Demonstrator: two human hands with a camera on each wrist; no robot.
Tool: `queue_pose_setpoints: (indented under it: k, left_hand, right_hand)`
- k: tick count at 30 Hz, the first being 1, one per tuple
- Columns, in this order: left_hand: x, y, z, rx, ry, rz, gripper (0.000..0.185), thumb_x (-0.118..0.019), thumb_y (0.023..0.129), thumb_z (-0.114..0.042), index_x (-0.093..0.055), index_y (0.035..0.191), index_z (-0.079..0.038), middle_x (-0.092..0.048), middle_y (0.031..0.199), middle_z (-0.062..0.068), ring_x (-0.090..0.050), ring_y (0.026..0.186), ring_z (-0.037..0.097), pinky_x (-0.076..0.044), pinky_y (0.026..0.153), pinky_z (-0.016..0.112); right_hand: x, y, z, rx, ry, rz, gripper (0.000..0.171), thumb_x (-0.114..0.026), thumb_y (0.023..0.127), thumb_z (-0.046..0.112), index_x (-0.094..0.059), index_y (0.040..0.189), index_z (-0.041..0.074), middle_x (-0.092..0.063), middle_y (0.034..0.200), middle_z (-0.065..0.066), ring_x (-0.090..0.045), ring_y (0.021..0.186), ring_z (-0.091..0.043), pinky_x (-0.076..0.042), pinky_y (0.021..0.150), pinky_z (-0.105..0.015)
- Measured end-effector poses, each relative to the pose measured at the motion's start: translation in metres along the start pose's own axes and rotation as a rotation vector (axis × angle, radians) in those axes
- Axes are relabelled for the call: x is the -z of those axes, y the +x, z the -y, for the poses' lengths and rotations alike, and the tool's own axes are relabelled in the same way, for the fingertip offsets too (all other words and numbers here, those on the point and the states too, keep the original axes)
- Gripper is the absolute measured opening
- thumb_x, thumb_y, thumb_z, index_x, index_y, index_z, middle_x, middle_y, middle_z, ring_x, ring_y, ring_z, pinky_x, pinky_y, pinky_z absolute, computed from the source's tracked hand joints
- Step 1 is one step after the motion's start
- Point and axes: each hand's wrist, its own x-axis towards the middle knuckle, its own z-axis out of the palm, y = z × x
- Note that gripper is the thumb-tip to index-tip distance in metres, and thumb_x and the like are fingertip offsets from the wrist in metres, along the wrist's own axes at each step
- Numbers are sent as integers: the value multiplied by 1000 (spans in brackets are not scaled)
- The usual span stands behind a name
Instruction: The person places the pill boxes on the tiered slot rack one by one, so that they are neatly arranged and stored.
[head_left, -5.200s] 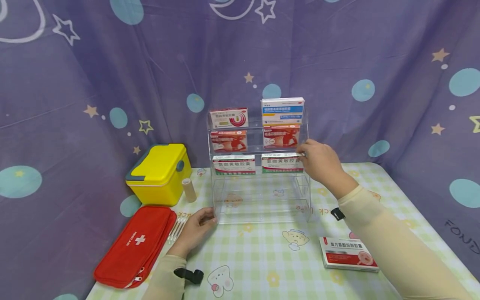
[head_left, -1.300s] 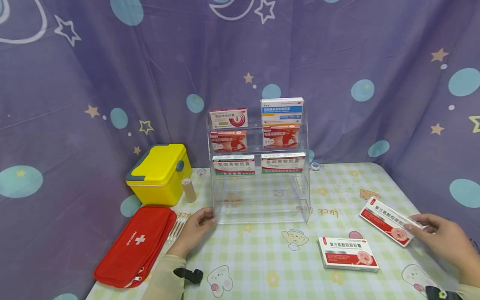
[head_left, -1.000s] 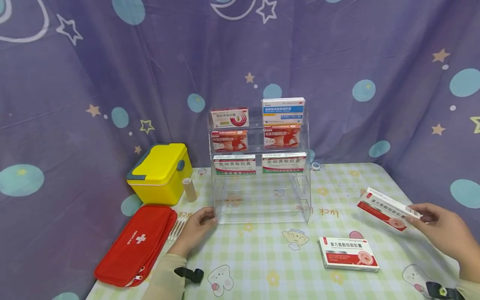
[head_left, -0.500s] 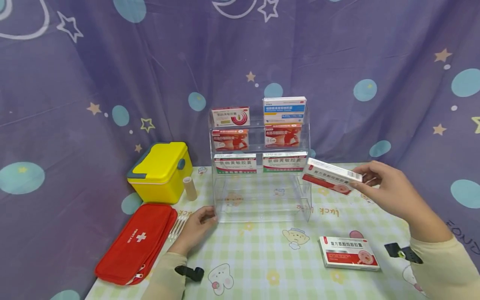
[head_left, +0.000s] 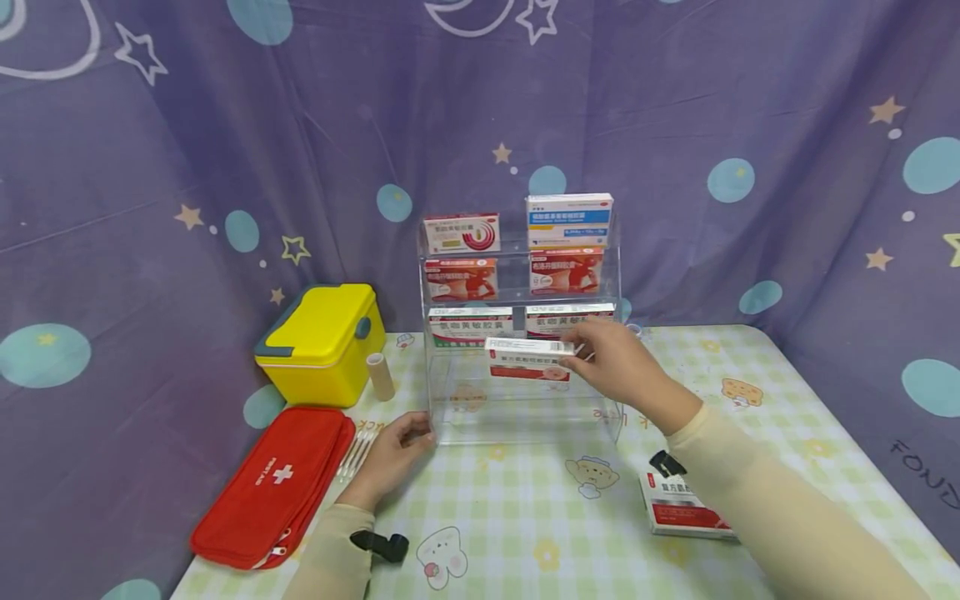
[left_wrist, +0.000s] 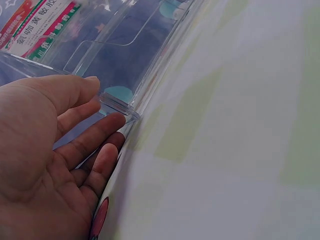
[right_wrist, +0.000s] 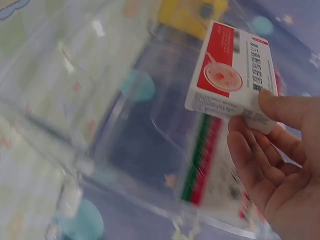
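My right hand (head_left: 626, 367) pinches one end of a white-and-red medicine box (head_left: 525, 360), thumb on its printed face in the right wrist view. The box is held level, in front of the clear acrylic display rack (head_left: 525, 435), just below the third row's boxes. Whether it touches the rack, I cannot tell. At the rack's lower left front corner rests my left hand (head_left: 393, 458), its fingers loosely bent against the edge. A matching medicine box (head_left: 682, 508) lies flat on the table, partly covered by the right sleeve. Several medicine boxes, such as the blue-and-white box (head_left: 568, 221), fill the upper tiers.
Left of the rack stand a yellow lidded case (head_left: 322, 329) and a cardboard tube (head_left: 380, 377). A red first-aid pouch (head_left: 273, 487) lies in front, with cotton swabs (head_left: 356, 454) beside it. A tape roll (head_left: 633, 329) sits behind the right hand.
My right hand lifted the medicine box from the table's right side and carried it left to the rack. Earlier it was at the third row's right box. The left hand stayed put.
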Motion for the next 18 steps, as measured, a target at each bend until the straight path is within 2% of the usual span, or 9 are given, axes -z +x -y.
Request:
queue_pose_setpoints:
  k: [4,10,18]
  left_hand:
    - [0,1,0,-5,2,-3,38,-74,99,-15,-66,135,-8,-71,121,5,-65,112,22,-51,103,47]
    - [-2,1,0,-5,-2,-6,38,-74,99,-15,-66,135,-8,-71,122,6,-65,113,22,-51,103,48]
    - [-1,-1,-1,-11,3,-9,37,-74,99,-16,-67,134,-7,-72,122,8,-64,112,23,-51,102,47]
  right_hand:
    - [-24,15,9,14,-26,-6,28,-84,92,23,-76,116,12,-68,103,-1,-71,83,-12,-60,73,-31]
    - [-52,26,18,56,-8,22,26,-83,92,20,-75,115,11,-70,108,-2,-71,84,-10,-59,72,-26]
    - [-76,34,27,52,22,13,27,-83,93,24,-74,115,12,-67,104,1,-70,85,-9,-58,73,-25]
